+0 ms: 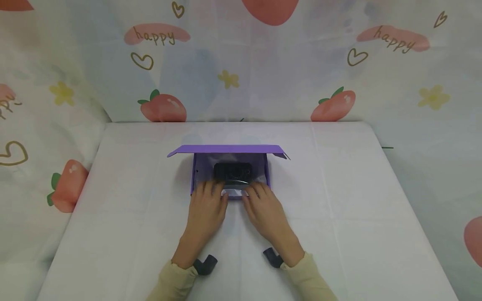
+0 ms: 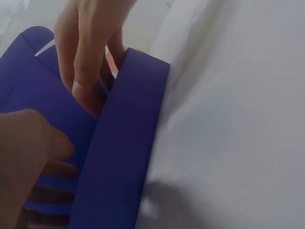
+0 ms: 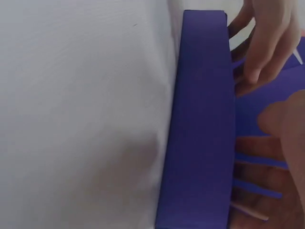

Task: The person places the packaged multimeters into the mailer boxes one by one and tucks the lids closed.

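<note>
A purple box (image 1: 193, 172) stands on the table with its lid (image 1: 231, 149) raised at the back. Inside lies a black rectangular object (image 1: 232, 170) with a round detail, its kind not clear. Before it shows shiny clear film (image 1: 235, 192). At the box's left front, my left hand (image 1: 206, 207) reaches in over the front wall (image 2: 125, 138). My right hand (image 1: 265, 209) does likewise at the right. In the wrist views, spread, fairly straight fingers (image 3: 259, 188) dip behind that wall, and their tips are partly hidden.
White cloth covers the table (image 1: 357, 200). A printed curtain (image 1: 263, 83) hangs behind and at both sides. A dark curved piece (image 1: 206, 265) sits at the left wrist, and a similar dark piece (image 1: 273, 257) at the right. The lid's side flaps spread wider than the box.
</note>
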### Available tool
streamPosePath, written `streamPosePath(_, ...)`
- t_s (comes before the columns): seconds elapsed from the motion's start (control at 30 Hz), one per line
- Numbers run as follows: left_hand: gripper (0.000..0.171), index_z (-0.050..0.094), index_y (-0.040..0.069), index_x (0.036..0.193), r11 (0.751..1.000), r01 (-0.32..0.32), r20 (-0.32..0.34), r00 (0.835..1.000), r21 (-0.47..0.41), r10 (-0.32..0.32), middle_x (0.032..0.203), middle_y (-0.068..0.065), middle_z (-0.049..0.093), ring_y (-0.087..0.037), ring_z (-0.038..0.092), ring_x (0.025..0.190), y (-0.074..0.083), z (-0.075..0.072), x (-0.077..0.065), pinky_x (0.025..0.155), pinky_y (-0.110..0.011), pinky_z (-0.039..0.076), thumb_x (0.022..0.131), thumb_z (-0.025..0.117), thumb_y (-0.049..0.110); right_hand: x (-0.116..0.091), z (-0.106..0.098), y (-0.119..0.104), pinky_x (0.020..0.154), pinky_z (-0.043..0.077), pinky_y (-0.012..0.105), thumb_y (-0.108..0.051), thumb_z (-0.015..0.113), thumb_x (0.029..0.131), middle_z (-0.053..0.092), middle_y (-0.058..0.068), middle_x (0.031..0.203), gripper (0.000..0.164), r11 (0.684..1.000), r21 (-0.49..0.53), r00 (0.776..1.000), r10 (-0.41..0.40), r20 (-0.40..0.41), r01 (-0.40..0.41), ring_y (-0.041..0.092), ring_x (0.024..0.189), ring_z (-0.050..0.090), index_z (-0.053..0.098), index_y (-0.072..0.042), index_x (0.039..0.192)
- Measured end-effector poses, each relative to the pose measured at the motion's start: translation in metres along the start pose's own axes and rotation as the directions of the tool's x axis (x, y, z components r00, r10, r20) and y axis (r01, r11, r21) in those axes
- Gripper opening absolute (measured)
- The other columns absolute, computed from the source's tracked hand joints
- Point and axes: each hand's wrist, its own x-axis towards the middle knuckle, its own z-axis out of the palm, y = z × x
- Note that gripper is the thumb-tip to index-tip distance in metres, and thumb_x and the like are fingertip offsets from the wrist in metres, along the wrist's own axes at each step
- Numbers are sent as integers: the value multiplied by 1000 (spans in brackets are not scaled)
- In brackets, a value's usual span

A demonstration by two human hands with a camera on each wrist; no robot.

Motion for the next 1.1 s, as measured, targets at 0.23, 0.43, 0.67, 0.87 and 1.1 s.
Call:
streamPosePath(0.23,45,61,0,138,995,102,22,995,-17,-101,137,-27,58,-50,54,129,1,6,18,100,-61,53,101,66,26,10,6,-6,109,49,51,-26,57,106,63,22,135,42,998,-56,997,36,63,-33,40,127,58,60,3,136)
streamPosePath(0.43,46,61,-4,136,985,162,46,986,-54,-160,141,-33,56,-52,56,127,1,10,23,92,-64,57,101,66,25,17,11,-11,110,48,57,-30,55,108,57,26,143,52,991,-57,982,127,138,-120,46,131,54,50,5,145)
streamPosePath(0.67,50,57,-6,140,973,213,111,973,-83,-204,146,-35,52,-52,58,126,1,14,25,93,-65,56,103,63,27,23,14,-17,112,45,62,-33,51,110,50,28,150,56,975,-18,956,219,197,-220,50,138,48,45,6,150)
streamPosePath(0.87,48,57,-4,140,971,222,132,969,-94,-209,141,-33,56,-50,62,114,-1,16,28,88,-62,57,103,63,26,25,17,-20,112,44,63,-32,51,109,51,30,147,55,968,-11,960,248,129,-249,53,136,48,47,7,147)
streamPosePath(1.1,46,59,-7,135,978,201,126,973,-58,-193,131,-33,61,-49,64,103,0,18,33,83,-58,57,101,66,24,30,23,-21,98,53,62,-29,55,106,56,38,136,52,959,-38,959,282,28,-281,55,116,58,53,11,140)
